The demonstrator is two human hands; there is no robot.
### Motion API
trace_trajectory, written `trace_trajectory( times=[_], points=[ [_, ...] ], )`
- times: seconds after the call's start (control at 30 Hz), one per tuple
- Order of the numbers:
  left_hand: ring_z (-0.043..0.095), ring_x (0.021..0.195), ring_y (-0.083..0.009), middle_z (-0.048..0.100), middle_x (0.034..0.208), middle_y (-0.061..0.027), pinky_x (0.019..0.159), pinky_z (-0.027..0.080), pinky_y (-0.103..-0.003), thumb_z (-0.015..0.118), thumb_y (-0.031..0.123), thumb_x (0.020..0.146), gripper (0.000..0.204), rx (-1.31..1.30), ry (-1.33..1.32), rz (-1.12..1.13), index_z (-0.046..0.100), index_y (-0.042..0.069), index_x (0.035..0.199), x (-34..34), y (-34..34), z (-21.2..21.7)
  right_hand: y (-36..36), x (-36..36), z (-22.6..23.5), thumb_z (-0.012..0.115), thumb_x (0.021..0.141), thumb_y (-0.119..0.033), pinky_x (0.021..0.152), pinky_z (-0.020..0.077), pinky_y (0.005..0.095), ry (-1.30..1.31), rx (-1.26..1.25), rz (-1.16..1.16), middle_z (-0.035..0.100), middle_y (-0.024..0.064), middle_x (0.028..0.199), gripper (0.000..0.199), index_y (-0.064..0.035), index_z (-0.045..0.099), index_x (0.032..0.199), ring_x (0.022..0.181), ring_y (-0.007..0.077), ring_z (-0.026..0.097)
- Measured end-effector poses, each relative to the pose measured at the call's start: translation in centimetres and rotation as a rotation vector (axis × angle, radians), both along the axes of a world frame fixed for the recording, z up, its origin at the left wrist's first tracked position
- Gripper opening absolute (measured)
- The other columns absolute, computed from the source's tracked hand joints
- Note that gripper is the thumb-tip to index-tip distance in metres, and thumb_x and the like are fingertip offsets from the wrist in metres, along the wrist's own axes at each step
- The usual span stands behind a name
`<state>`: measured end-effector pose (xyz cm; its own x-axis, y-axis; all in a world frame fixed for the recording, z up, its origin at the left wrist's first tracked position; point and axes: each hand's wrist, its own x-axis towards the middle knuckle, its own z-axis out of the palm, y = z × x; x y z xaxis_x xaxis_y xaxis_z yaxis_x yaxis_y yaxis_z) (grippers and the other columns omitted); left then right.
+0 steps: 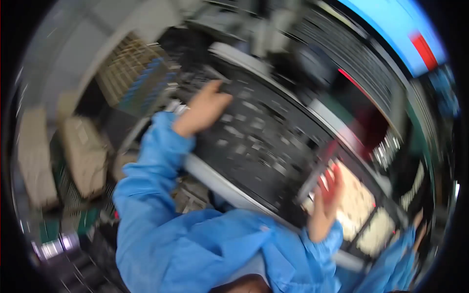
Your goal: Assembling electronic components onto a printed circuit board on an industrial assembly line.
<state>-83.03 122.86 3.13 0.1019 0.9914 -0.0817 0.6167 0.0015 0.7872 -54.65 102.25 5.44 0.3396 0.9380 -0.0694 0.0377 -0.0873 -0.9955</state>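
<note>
Heavy motion blur. Both arms in blue sleeves (195, 244). Right hand (326, 202) raised, fingers spread, holding nothing, at the near right end of the dark belt (259, 141), beside pale trays (359, 202). Left hand (202, 110) further out, flat on the belt's left edge, fingers loosely open among small pale parts (244, 146). Cardboard boxes (83, 151) far left.

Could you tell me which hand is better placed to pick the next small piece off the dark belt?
Probably the left hand: it already rests on the dark belt among the small pieces. The right hand is raised past the belt's edge, by the pale trays. Blur hides finer detail.
</note>
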Motion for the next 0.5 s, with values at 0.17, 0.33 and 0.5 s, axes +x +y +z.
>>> trace_trajectory(
  times=[0.17, 0.33, 0.5],
  points=[
    [0.020, 0.142, -0.0468, 0.026, 0.152, -0.0285, 0.116, 0.015, -0.056, 0.061, 0.007, 0.087, 0.057, 1.086, 0.351, 0.388, 0.043, -0.001, 0.140, -4.4, -4.9, 3.4, -2.9, 1.2, -1.3, 0.051, 0.099, -0.008, 0.103, 0.0444, 0.0372, -0.057, 0.045, -0.075, 0.042, 0.0161, 0.148, 0.049, -0.0019, 0.038, 0.146, 0.127, 0.0273, 0.050],
    [0.022, 0.140, -0.0495, 0.019, 0.152, -0.0344, 0.115, 0.023, -0.052, 0.053, 0.014, 0.097, 0.064, 0.900, 0.421, 0.695, 0.022, -0.007, 0.149, -15.2, -4.4, -0.7, -2.3, -0.2, -1.3, 0.055, 0.098, -0.009, 0.096, 0.0473, 0.0332, -0.005, 0.079, 0.058, 0.048, 0.0153, 0.143, 0.045, 0.0004, 0.042, 0.140, 0.119, 0.0233, 0.056],
    [0.049, 0.124, -0.0492, 0.031, 0.149, -0.0309, 0.099, 0.048, -0.047, 0.045, 0.006, 0.095, 0.067, 0.814, 0.347, 0.595, 0.012, -0.003, 0.153, -16.0, -4.0, -0.9, -3.1, -0.6, -0.9, 0.053, 0.099, -0.007, 0.095, 0.0486, 0.0333, 0.007, 0.104, 0.115, 0.050, 0.0149, 0.141, 0.040, 0.0010, 0.045, 0.137, 0.115, 0.0212, 0.057]
  ],
)
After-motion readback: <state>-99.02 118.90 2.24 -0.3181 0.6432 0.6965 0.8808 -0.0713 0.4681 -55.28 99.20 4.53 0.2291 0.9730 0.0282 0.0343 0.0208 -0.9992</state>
